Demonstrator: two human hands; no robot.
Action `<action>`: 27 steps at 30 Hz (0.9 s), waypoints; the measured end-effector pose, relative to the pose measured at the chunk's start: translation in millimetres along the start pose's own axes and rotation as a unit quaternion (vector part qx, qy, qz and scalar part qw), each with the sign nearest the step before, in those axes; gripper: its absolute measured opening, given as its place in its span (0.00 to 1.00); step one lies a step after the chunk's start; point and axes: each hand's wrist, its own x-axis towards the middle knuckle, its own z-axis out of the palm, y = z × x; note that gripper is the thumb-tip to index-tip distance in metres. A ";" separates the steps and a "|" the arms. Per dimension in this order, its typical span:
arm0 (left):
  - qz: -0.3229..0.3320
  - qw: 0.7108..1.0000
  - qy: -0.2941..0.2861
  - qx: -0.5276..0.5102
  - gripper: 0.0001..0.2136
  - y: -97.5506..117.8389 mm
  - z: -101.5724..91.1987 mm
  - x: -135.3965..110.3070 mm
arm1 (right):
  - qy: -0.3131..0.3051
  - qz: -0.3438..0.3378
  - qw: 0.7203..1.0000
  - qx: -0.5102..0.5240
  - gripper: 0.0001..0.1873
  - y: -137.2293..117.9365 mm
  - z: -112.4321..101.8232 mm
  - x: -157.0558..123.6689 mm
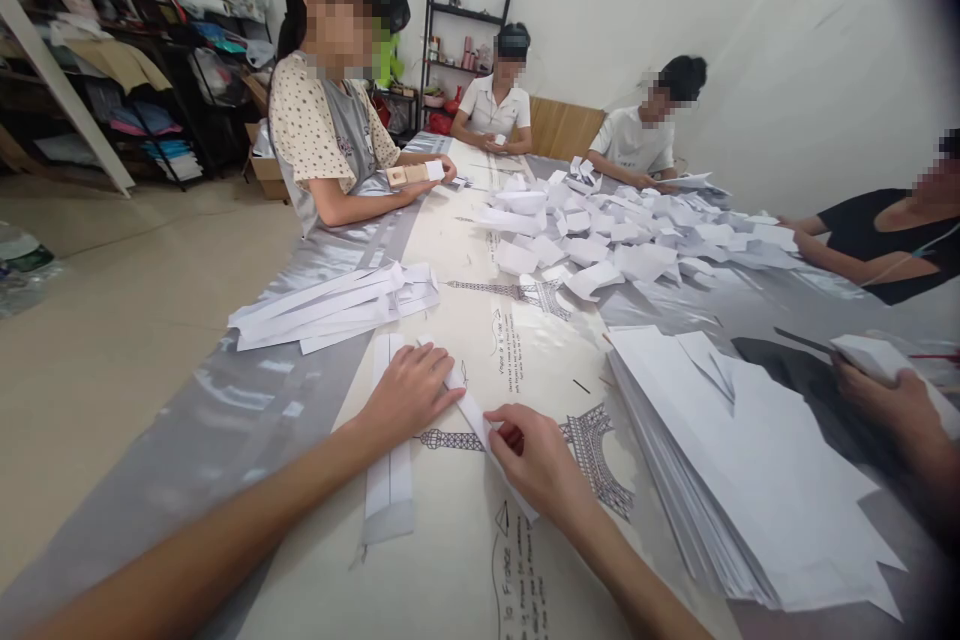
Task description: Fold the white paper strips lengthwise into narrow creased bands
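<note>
1. Taking the strip as the centre of the clock, with twelve at the far end of the table: it lies aslant on the cloth, between and under the wearer's hands, running from eleven to five.
2. The left hand is spread palm-down over the strip's far end. The right hand, just apart from it at four, has thumb and fingertip closed on the strip's edge.
3. The strip looks narrow, as if folded lengthwise; I judge it part-way worked, though the hands hide both ends too much to be sure.
4. At eight, partly under the left forearm, a flat strip shows a line along its length and seems less worked.
5. The strip pile at ten overlaps loosely; whether those are finished or waiting I cannot tell.
6. The heap at one holds many bent and folded pieces, so a good deal of folding looks done.
7. At three, the sheets form a thick, flat stack, which suggests plenty is left.
</note>
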 end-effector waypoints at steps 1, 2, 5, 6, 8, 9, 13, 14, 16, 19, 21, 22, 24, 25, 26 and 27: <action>0.001 1.000 0.000 0.000 0.14 0.0 -0.6 0.5 | 0.002 0.001 1.000 -0.003 0.09 -0.3 -0.2 0.0; 0.002 1.000 -0.001 0.002 0.14 0.2 -1.1 1.0 | 0.004 0.001 1.000 -0.006 0.08 -0.5 -0.7 0.2; -0.002 1.000 -0.004 0.008 0.14 1.2 -1.6 2.3 | 0.007 -0.003 1.000 -0.008 0.07 -0.5 -2.1 1.0; -0.005 1.000 -0.005 0.010 0.13 1.4 -1.3 2.7 | 0.006 -0.005 1.000 -0.007 0.07 -0.5 -2.4 1.1; -0.010 1.000 -0.008 0.013 0.13 1.3 -0.6 3.2 | 0.002 -0.005 1.000 -0.005 0.07 -0.5 -2.8 1.0; -0.014 1.000 -0.008 0.013 0.13 1.0 -0.2 3.5 | -0.001 -0.005 1.000 -0.006 0.07 -0.5 -2.8 0.8; -0.031 1.000 -0.006 -0.001 0.14 -0.2 0.3 3.8 | -0.003 -0.013 1.000 -0.016 0.07 0.1 -1.7 0.0; -0.035 0.999 -0.003 -0.003 0.15 0.2 0.1 3.7 | -0.003 -0.017 1.000 -0.021 0.07 0.3 -1.2 -0.1; -0.042 0.999 0.012 0.011 0.17 2.8 -0.8 3.3 | -0.007 -0.025 0.999 -0.033 0.08 0.4 -0.3 -0.3; -0.050 0.996 0.033 0.062 0.22 10.7 -3.2 2.6 | -0.006 -0.035 0.998 -0.049 0.08 -0.1 0.5 -0.7; -0.050 0.994 0.021 0.091 0.22 15.9 -4.6 2.1 | -0.005 -0.036 0.998 -0.054 0.08 -0.4 0.9 -1.0; -0.051 0.994 0.011 0.099 0.22 17.7 -4.6 1.7 | -0.007 -0.037 0.998 -0.055 0.08 -0.5 1.1 -1.2; -0.050 0.993 -0.006 0.104 0.22 18.7 -2.8 0.2 | -0.012 -0.036 0.998 -0.055 0.08 -0.4 1.5 -1.5; -0.047 0.994 -0.006 0.100 0.23 18.0 -0.8 -1.0 | -0.013 -0.035 0.998 -0.054 0.07 -0.3 1.6 -1.6; -0.044 0.995 -0.001 0.094 0.24 16.8 1.7 -2.3 | -0.014 -0.035 0.998 -0.052 0.07 -0.3 1.6 -1.7; -0.040 0.995 0.006 0.086 0.25 15.2 4.5 -3.8 | -0.016 -0.034 0.998 -0.051 0.07 -0.4 1.6 -1.7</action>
